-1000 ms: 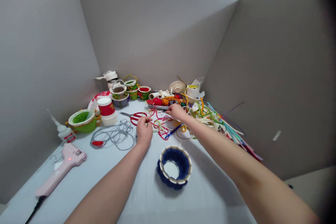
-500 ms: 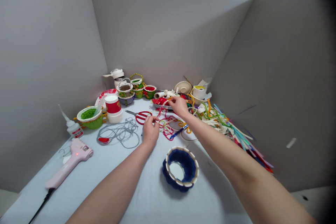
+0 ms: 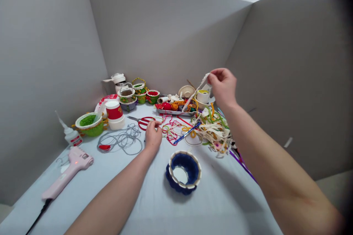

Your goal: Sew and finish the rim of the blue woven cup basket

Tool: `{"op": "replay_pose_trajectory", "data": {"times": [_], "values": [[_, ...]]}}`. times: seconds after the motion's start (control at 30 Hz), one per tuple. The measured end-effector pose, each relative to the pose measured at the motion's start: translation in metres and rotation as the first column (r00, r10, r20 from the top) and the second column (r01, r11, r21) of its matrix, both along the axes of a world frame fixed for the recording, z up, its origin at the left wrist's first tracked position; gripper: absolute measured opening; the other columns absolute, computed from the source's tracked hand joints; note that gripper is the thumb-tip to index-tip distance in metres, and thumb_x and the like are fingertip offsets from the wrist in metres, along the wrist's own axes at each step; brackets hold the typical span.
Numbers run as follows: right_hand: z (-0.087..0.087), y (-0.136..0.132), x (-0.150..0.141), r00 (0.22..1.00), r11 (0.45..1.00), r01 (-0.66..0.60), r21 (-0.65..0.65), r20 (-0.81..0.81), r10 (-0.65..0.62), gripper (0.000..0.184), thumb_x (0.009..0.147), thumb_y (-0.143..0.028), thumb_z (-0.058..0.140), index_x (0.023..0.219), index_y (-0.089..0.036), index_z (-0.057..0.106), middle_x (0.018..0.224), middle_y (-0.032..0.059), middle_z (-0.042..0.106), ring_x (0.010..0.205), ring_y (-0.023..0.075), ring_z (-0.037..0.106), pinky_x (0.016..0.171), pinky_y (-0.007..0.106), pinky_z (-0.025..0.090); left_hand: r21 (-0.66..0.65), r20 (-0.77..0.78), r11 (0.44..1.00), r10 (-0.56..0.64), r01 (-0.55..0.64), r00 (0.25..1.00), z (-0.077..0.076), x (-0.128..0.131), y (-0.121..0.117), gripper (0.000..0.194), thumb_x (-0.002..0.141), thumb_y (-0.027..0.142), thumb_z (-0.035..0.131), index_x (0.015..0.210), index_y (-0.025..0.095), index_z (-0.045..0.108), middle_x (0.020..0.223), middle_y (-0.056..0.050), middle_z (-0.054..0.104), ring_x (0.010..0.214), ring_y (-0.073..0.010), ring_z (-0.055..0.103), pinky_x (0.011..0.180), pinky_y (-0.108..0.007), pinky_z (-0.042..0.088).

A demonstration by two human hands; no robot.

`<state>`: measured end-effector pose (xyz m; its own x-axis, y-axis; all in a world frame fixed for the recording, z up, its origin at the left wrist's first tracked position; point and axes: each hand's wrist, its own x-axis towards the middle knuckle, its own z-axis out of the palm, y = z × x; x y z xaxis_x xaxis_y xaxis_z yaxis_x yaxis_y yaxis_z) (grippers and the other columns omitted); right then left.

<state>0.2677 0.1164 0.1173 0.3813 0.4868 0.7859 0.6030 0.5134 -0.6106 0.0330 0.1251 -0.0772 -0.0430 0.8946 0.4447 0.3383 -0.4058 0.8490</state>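
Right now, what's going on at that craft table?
A person's right hand pinches a white lace strip and holds it up above a tangled pile of craft strips. The left hand is down at the table, beside red-handled scissors and loops of red cord. A navy-and-white basket stands nearer the person, and a pink glue gun lies off to the left.

pink hot glue gun [image 3: 68, 173] | white glue bottle [image 3: 74, 138] | navy basket [image 3: 190, 167] | tangled grey cord [image 3: 121, 140] | green basket [image 3: 93, 130]
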Motion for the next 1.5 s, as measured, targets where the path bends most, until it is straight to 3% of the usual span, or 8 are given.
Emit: {"op": "replay_pose_trajectory", "data": {"times": [0.23,0.47,0.63,0.77,0.93,1.13,1.2,1.5], "values": [[0.032,-0.086,0.013,0.979,0.973,-0.199,0.116,-0.026,0.203,0.009,0.081,-0.023,0.063,0.089,-0.024,0.068,0.078,0.0015,0.06,0.07,0.0115,0.059,0.073,0.03,0.05,0.022,0.009,1.0,-0.003,0.003,1.0,-0.002,0.0,0.003,0.02,0.069,0.007,0.044,0.081,0.017,0.057,0.085,-0.003,0.059,0.084,-0.0166,0.054,0.081,-0.032,0.044],[-0.022,-0.146,0.01,0.937,0.855,-0.299,-0.424,0.041,0.348,0.009,0.081,-0.033,0.063,0.083,-0.027,0.069,0.089,0.0036,0.065,0.08,0.0176,0.06,0.068,0.031,0.051,-0.051,0.113,0.978,-0.197,0.204,0.974,0.05,0.005,-0.02,0.013,0.075,0.016,0.049,0.084,0.017,0.059,0.085,-0.004,0.063,0.08,-0.0158,0.057,0.071,-0.028,0.044],[-0.055,-0.138,-0.017,0.792,0.523,-0.533,-0.665,-0.175,0.585,0.017,0.079,-0.034,0.064,0.09,-0.02,0.063,0.076,0.0013,0.063,0.067,0.012,0.057,0.059,0.023,0.046,-0.278,0.275,0.661,-0.64,0.697,0.717,0.108,0.01,-0.073,0.026,0.076,0.03,0.061,0.098,0.016,0.059,0.093,-0.005,0.064,0.079,-0.0141,0.058,0.069,-0.026,0.045],[-0.064,-0.13,-0.037,0.738,0.549,-0.584,-0.598,-0.109,0.666,0.01,0.081,-0.03,0.064,0.078,-0.02,0.063,0.079,0.0012,0.06,0.073,0.0121,0.056,0.067,0.025,0.045,-0.366,0.454,0.417,-0.701,0.832,0.551,0.119,0.011,-0.096,0.037,0.073,0.026,0.067,0.107,0.017,0.055,0.087,-0.004,0.062,0.075,-0.0115,0.056,0.065,-0.023,0.043],[-0.067,-0.128,-0.038,0.71,0.588,-0.595,-0.549,-0.016,0.704,0.013,0.085,-0.032,0.058,0.084,-0.023,0.068,0.086,0.0028,0.062,0.083,0.014,0.058,0.074,0.026,0.046,-0.403,0.555,0.386,-0.618,0.83,0.557,0.111,0.012,-0.095,0.043,0.069,0.024,0.071,0.107,0.018,0.053,0.072,0.003,0.056,0.06,-0.0066,0.049,0.058,-0.02,0.038],[-0.057,-0.034,0.014,0.938,0.767,0.116,-0.632,0.323,0.124,0.029,0.09,-0.035,0.046,0.102,-0.019,0.066,0.091,0.0046,0.069,0.079,0.0143,0.061,0.069,0.022,0.045,-0.445,0.402,0.47,-0.656,0.762,0.639,0.105,0.016,-0.097,0.016,0.07,0.022,0.066,0.083,0.016,0.061,0.07,0.002,0.056,0.06,-0.0074,0.049,0.058,-0.02,0.038],[-0.056,0.016,0.031,0.855,0.668,0.395,-0.631,0.519,-0.015,0.027,0.09,-0.029,0.047,0.102,-0.018,0.068,0.101,0.0063,0.069,0.092,0.0165,0.062,0.078,0.023,0.044,-0.45,0.33,0.476,-0.698,0.756,0.635,0.105,0.017,-0.103,0.01,0.071,0.022,0.064,0.079,0.016,0.062,0.069,0.001,0.058,0.062,-0.0092,0.052,0.06,-0.022,0.04],[-0.099,0.139,0.054,0.731,0.276,0.64,-0.717,0.679,0.07,0.027,0.088,-0.032,0.058,0.105,-0.011,0.061,0.108,0.0087,0.063,0.097,0.019,0.061,0.085,0.04,0.05,-0.355,-0.083,0.6,-0.784,0.717,0.615,0.118,0.015,-0.124,0.013,0.07,0.019,0.066,0.082,0.021,0.07,0.076,-0.001,0.067,0.068,-0.0121,0.056,0.067,-0.022,0.041]]}}
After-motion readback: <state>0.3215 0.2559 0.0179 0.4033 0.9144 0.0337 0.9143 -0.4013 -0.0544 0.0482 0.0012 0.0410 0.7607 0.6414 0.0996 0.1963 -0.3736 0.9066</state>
